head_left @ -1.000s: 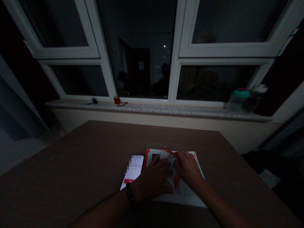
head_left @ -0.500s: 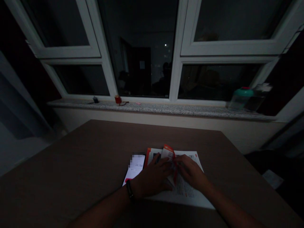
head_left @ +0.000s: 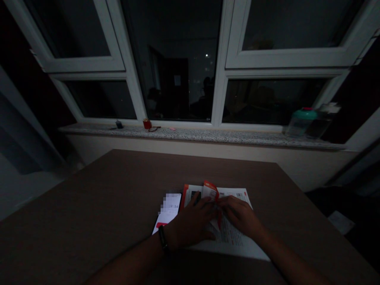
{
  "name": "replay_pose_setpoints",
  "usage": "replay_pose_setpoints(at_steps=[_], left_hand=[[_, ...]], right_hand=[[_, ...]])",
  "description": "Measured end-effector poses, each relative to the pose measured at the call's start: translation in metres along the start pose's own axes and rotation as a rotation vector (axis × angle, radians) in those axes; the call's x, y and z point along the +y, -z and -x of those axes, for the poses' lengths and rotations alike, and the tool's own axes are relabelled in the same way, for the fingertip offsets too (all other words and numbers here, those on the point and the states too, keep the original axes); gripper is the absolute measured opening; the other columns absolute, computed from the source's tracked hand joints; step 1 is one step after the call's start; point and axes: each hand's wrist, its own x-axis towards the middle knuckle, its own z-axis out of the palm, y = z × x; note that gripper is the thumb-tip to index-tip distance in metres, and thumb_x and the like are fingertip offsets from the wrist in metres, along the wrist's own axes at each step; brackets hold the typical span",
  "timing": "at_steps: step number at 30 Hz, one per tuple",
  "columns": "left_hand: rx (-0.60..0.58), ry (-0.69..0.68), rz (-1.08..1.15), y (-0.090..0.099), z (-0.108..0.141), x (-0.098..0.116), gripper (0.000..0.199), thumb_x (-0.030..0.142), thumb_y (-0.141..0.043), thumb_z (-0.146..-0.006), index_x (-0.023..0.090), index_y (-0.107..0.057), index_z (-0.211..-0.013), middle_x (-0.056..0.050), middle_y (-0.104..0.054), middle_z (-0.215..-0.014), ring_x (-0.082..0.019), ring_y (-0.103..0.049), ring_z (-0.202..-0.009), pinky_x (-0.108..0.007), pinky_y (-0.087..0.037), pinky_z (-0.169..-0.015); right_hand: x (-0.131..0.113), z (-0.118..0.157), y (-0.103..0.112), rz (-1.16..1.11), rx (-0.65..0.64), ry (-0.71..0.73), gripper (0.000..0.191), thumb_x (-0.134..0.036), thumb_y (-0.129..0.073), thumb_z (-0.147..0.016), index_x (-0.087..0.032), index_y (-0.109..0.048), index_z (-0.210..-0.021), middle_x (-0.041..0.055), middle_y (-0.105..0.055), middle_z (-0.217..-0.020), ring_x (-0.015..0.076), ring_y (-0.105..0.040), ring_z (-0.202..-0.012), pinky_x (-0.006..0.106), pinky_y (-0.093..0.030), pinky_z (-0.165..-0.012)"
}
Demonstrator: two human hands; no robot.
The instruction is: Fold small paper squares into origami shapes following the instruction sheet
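1. On the brown table (head_left: 103, 198), the left hand (head_left: 194, 221) lies spread over a folded, red-edged paper (head_left: 210, 190), gripping nothing.
2. Beside it, the right hand (head_left: 240, 213) curls in, pinching that paper's edge.
3. Beneath both lies a printed sheet (head_left: 240, 242); a lit phone (head_left: 169, 211) sits just left.
4. Beyond, the speckled sill (head_left: 208, 135) holds a green-lidded container (head_left: 301, 122).

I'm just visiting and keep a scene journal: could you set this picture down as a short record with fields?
Left hand: fingers spread over the folded paper; dark wristband on the wrist
Right hand: fingertips at the folded paper; exact grip unclear
Beneath: printed sheet on a brown table
Left of printed sheet: lit smartphone
Windowsill: green-lidded container at right, small red container at left
Light: dim
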Motion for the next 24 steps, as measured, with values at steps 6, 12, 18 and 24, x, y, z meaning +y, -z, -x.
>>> replay_pose_setpoints(at_steps=[6, 12, 18, 24], left_hand=[[0.013, -0.009, 0.002, -0.0005, 0.0007, -0.0002, 0.066, 0.065, -0.052, -0.093, 0.024, -0.045, -0.144, -0.008, -0.047, -0.147, -0.029, -0.030, -0.142, -0.053, -0.009, -0.120], [0.016, 0.062, 0.003, 0.0034, -0.0011, -0.0003, 0.058, 0.060, -0.056, -0.093, 0.022, -0.051, -0.136, -0.009, -0.053, -0.140, -0.028, -0.035, -0.138, -0.051, -0.012, -0.120], [0.029, 0.063, 0.037, 0.0020, 0.0001, 0.0011, 0.060, 0.062, -0.056, -0.092, 0.025, -0.050, -0.138, -0.009, -0.052, -0.141, -0.029, -0.038, -0.137, -0.052, -0.013, -0.119], [0.014, 0.037, 0.047, 0.0010, 0.0024, -0.0022, 0.064, 0.063, -0.055, -0.092, 0.027, -0.044, -0.143, -0.009, -0.044, -0.149, -0.029, -0.033, -0.141, -0.052, -0.010, -0.120]], right_hand=[[-0.0024, -0.0007, 0.0018, 0.008, -0.026, 0.001, 0.029, -0.009, -0.045, -0.090, -0.022, -0.066, -0.104, 0.0077, -0.071, -0.113, 0.0204, -0.065, -0.107, 0.040, -0.051, -0.095], [-0.0038, -0.0016, 0.0020, 0.041, -0.050, 0.032, 0.038, -0.007, -0.045, -0.089, -0.023, -0.067, -0.115, 0.0077, -0.070, -0.119, 0.0205, -0.063, -0.112, 0.042, -0.051, -0.098], [-0.0055, -0.0029, 0.0018, 0.062, -0.056, 0.073, 0.037, -0.011, -0.048, -0.093, -0.025, -0.066, -0.122, 0.0095, -0.068, -0.120, 0.0229, -0.062, -0.113, 0.043, -0.052, -0.096], [-0.0087, -0.0046, 0.0034, 0.062, -0.105, 0.045, 0.039, -0.012, -0.045, -0.096, -0.024, -0.063, -0.128, 0.0100, -0.066, -0.126, 0.0233, -0.058, -0.118, 0.043, -0.049, -0.101]])
